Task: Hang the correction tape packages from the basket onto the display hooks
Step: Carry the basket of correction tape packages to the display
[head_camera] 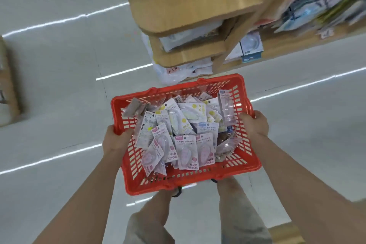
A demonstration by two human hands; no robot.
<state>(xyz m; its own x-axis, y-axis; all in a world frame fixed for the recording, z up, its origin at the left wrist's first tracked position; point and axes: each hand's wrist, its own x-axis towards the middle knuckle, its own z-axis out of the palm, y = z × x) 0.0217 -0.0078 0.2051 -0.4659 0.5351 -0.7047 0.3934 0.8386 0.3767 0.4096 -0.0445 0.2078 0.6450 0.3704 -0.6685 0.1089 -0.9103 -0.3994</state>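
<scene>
**Red plastic basket, gripped at both short ends**

Red, slotted plastic basket (243, 93), rigid and rectangular, carried above the pale glossy floor (49, 85). Gripped at the left rim by the left hand (116, 140), thumb hooked over the edge; gripped at the right rim by the right hand (254, 125), fingers curled around the outside. Probably held this way to keep the load level and stop it from tipping.

Inside the basket, piled loose and overlapping: correction tape packages (187, 152), flat glossy card-backed sleeves in pink, yellow and blue, some lying face up, one standing against the right wall. None hung yet.

Beyond the basket's far rim, a light wooden shelf unit (190, 6) with blurred goods. Display hooks not clearly to make out there.
</scene>
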